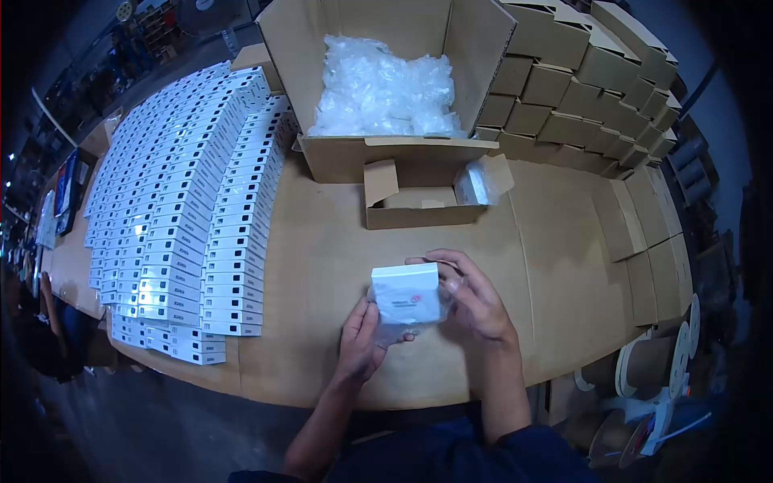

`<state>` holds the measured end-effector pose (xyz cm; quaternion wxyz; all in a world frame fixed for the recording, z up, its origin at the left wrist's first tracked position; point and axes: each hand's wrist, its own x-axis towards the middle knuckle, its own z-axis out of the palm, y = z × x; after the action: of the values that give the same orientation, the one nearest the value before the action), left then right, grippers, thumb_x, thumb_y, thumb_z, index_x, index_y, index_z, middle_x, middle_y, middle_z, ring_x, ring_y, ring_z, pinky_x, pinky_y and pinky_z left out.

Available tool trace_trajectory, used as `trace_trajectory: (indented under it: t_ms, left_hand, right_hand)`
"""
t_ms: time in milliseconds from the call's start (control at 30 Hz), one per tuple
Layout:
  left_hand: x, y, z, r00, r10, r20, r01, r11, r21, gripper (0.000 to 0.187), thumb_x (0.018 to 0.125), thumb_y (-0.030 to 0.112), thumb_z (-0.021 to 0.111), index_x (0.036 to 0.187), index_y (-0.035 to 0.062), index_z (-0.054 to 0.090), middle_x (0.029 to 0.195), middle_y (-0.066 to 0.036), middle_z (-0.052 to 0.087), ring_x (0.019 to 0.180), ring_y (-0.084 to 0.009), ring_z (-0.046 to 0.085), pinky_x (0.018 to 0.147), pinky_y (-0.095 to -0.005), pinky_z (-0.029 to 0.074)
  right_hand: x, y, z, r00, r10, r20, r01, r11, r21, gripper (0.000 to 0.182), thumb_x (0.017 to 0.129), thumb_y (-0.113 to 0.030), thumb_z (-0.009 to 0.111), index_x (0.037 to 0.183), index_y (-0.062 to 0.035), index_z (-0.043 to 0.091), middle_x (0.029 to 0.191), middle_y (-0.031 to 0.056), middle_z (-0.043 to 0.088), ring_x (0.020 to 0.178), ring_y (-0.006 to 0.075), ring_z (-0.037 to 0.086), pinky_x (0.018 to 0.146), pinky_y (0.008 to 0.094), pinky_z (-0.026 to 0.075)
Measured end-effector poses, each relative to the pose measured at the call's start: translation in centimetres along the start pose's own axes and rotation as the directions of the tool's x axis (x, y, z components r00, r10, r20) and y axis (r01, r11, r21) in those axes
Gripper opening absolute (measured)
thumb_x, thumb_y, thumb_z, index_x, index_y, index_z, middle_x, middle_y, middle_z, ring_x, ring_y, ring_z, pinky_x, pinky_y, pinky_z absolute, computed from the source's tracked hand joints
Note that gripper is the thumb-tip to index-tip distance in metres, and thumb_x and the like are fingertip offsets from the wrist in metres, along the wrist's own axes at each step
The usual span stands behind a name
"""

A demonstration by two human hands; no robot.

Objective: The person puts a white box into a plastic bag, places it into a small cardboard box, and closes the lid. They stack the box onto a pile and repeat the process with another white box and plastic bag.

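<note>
A small white box [405,296] with printed lettering and a red mark sits in a clear plastic bag [392,332] above the front of the table. My left hand [361,338] grips its lower left side, thumb in front. On the right, my right hand [477,299] has its fingers curled at the box's side and pinches the loose plastic there; some fingertips are hidden. Beyond the hands stands an open brown carton [425,217], flaps up, with a plastic-wrapped white box [473,187] at its right end.
A large cardboard box [338,159] full of clear plastic bags [386,88] stands at the back. Tall stacks of white boxes [173,213] fill the left of the table. Brown cartons [576,101] are piled at the back right, with more along the right edge. Spools [656,362] hang below right.
</note>
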<state>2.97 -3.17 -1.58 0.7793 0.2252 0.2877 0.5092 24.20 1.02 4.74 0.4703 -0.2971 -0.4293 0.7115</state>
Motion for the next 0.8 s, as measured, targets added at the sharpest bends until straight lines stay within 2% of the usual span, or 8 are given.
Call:
trace_trajectory:
  t_ms: [133,233,267,367,400,567,633,800]
  left_hand:
    - [0.7,-0.8,-0.7,1.000,0.010,-0.013,-0.010,1.000,0.015,0.043,0.115,0.030,0.033,0.151,0.0074,0.037,0.137,-0.015,0.059,0.114,-0.0287,0.066,0.079,-0.0435,0.061]
    - [0.9,-0.5,-0.2,0.998,0.008,-0.060,-0.009,1.000,-0.008,0.041,0.115,0.030,0.033,0.148,0.0070,0.039,0.136,-0.014,0.060,0.112,-0.0277,0.067,0.078,-0.0432,0.061]
    - [1.0,-0.5,-0.1,0.998,0.019,-0.063,-0.019,1.000,-0.007,0.041,0.115,0.030,0.033,0.147,0.0064,0.040,0.135,-0.015,0.061,0.111,-0.0275,0.067,0.078,-0.0432,0.061]
    - [1.3,-0.5,-0.2,0.997,0.058,-0.057,-0.057,0.998,0.012,0.040,0.115,0.031,0.033,0.144,0.0049,0.042,0.132,-0.015,0.063,0.108,-0.0272,0.068,0.077,-0.0431,0.061]
    - [1.5,-0.5,-0.5,0.996,0.073,-0.046,-0.072,0.997,0.030,0.040,0.115,0.031,0.033,0.144,0.0046,0.043,0.130,-0.015,0.064,0.107,-0.0272,0.069,0.077,-0.0430,0.061]
    - [1.6,0.0,-1.4,0.987,0.162,0.023,-0.164,0.972,0.167,0.044,0.116,0.028,0.031,0.137,-0.0033,0.052,0.125,-0.015,0.067,0.106,-0.0226,0.069,0.086,-0.0389,0.060]
    - [1.4,0.2,-1.4,0.976,0.216,-0.038,-0.194,0.932,0.305,0.042,0.115,0.021,0.034,0.136,-0.0071,0.056,0.129,-0.016,0.066,0.118,-0.0242,0.065,0.104,-0.0380,0.052]
    - [0.9,1.3,-0.8,0.922,0.386,-0.020,-0.296,0.737,0.608,0.040,0.112,0.012,0.036,0.136,-0.0098,0.059,0.134,-0.019,0.065,0.126,-0.0275,0.061,0.112,-0.0365,0.044]
  right_hand:
    - [-1.1,1.0,0.2,0.982,-0.182,0.047,0.155,0.926,0.345,0.081,0.083,0.009,0.057,0.155,-0.0065,0.024,0.164,0.0324,0.024,0.149,0.0386,0.038,0.119,0.0424,0.036]
    - [-1.3,2.6,-0.6,0.984,-0.160,-0.078,0.177,0.928,0.329,0.082,0.082,0.015,0.060,0.153,-0.0080,0.026,0.162,0.0313,0.029,0.149,0.0379,0.038,0.117,0.0407,0.040]
    - [-1.3,3.4,0.0,0.970,-0.174,-0.172,0.226,0.907,0.356,0.067,0.085,0.016,0.063,0.144,-0.0044,0.037,0.152,0.0291,0.045,0.141,0.0341,0.048,0.112,0.0366,0.045]
    - [-1.6,6.2,-1.5,0.970,-0.051,-0.239,0.144,0.909,0.391,0.048,0.092,0.010,0.066,0.134,-0.0001,0.046,0.136,0.0246,0.060,0.129,0.0285,0.059,0.107,0.0355,0.049]
    - [-1.7,6.3,-1.2,0.974,-0.071,-0.214,0.164,0.871,0.462,0.029,0.096,0.009,0.063,0.123,0.0029,0.056,0.124,0.0205,0.067,0.117,0.0237,0.065,0.105,0.0363,0.051]
    - [-1.6,7.2,-0.4,0.968,-0.053,-0.245,0.164,0.874,0.457,0.013,0.099,0.003,0.063,0.112,0.0030,0.065,0.119,0.0194,0.070,0.111,0.0236,0.067,0.101,0.0369,0.053]
    - [-1.6,7.6,-0.6,0.961,-0.049,-0.273,0.167,0.887,0.431,0.011,0.098,-0.001,0.066,0.109,0.0014,0.067,0.115,0.0177,0.072,0.107,0.0229,0.068,0.099,0.0375,0.054]
    - [-1.4,6.5,0.5,0.933,-0.148,-0.328,0.257,0.912,0.319,0.009,0.098,-0.005,0.068,0.106,-0.0012,0.068,0.134,0.0274,0.065,0.122,0.0286,0.063,0.109,0.0449,0.048]
